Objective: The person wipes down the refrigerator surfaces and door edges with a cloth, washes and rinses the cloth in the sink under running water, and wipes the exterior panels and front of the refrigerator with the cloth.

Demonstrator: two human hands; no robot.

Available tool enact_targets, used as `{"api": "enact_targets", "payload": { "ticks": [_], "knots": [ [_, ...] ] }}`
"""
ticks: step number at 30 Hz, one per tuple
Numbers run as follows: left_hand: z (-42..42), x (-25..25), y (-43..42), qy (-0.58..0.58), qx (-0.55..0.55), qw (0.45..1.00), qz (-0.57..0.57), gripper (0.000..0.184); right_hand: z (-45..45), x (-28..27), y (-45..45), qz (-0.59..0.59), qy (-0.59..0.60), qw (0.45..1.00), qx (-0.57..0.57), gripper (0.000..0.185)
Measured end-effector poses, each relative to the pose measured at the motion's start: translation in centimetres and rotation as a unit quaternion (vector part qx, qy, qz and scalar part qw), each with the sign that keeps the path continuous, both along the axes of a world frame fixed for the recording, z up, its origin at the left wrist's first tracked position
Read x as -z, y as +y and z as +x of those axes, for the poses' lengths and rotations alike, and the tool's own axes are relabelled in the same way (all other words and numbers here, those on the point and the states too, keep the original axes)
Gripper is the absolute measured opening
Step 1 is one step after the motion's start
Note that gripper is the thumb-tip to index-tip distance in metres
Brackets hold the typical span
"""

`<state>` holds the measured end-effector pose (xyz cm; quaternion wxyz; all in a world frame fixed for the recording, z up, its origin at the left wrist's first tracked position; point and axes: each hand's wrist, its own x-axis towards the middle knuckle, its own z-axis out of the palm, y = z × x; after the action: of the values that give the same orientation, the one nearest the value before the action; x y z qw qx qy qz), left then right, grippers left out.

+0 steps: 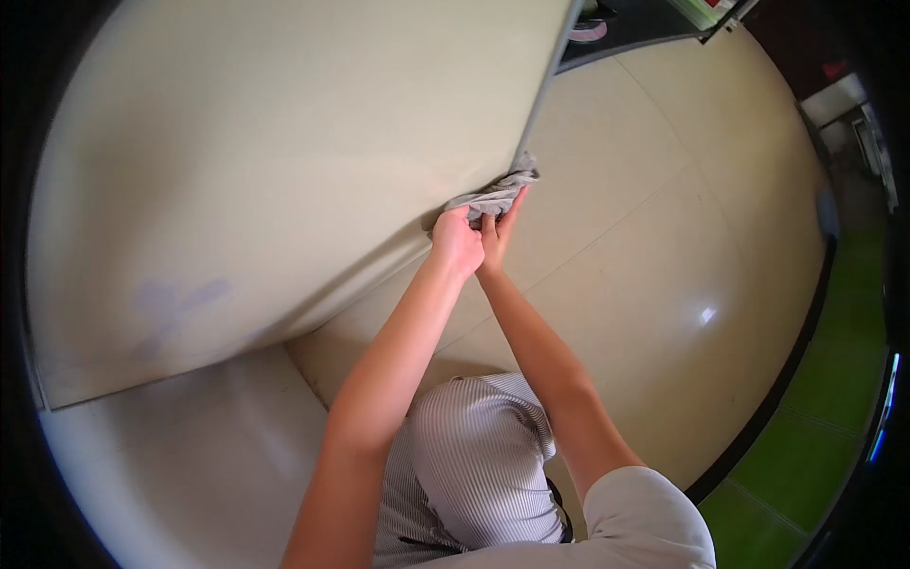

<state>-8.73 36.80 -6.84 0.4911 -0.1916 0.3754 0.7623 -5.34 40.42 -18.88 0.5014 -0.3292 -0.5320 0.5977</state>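
Observation:
A crumpled grey cloth [493, 198] lies against the lower edge of a large cream panel [313, 142], near the panel's right corner. My left hand [458, 243] is closed on the cloth's near side, its fingers curled. Beside it, touching, my right hand [498, 237] holds the cloth from below and right, with one finger stretched along it toward the corner. Part of the fingers of both hands is hidden by the cloth.
Glossy beige floor tiles [654, 228] extend to the right of the panel. A dark shelf [635, 24] with objects stands at the top. Green tiles [796, 446] run along the right side behind a black strip. My bent knee in striped trousers [483, 455] is below my arms.

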Motion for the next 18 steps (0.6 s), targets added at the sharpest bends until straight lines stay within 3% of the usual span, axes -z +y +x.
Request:
{"api": "enact_targets", "payload": {
  "ticks": [3,5,6,8,9,11,12,15,18],
  "knots": [
    [1.4,6.1,3.6,-0.068,-0.02,0.996,0.056,0.031,1.6,4.9,1.3,-0.264,0.16,0.95,-0.054,0.063],
    [1.1,10.1,5.9,-0.036,-0.023,0.998,0.046,0.022,0.6,8.6,2.6,-0.364,0.195,0.909,-0.056,0.062],
    [1.1,12.0,6.8,-0.029,-0.056,0.998,0.025,0.019,-0.7,10.2,3.3,-0.383,0.177,0.905,-0.043,0.061],
    [2.1,12.9,7.8,-0.039,-0.083,0.996,0.023,0.019,0.7,10.8,3.6,-0.433,0.336,0.833,-0.073,0.054],
    [2.3,12.9,7.3,-0.054,-0.078,0.994,0.046,0.017,1.8,9.4,3.0,-0.422,0.31,0.849,-0.076,0.052],
    [1.4,10.9,6.3,-0.079,-0.077,0.99,0.089,0.024,2.1,4.9,2.1,-0.403,0.256,0.874,-0.093,0.047],
    [1.4,7.4,5.8,-0.211,-0.107,0.957,0.17,0.038,2.0,3.1,2.1,-0.433,0.251,0.862,-0.085,0.043],
    [0.8,-0.5,3.0,-0.035,-0.004,0.999,0.042,0.034,1.0,-3.3,1.8,-0.413,0.213,0.881,-0.088,0.039],
    [-0.3,-5.8,2.1,0.09,-0.033,0.995,0.03,0.047,0.4,-8.8,1.8,-0.39,0.218,0.889,-0.103,0.039]
  ]
}}
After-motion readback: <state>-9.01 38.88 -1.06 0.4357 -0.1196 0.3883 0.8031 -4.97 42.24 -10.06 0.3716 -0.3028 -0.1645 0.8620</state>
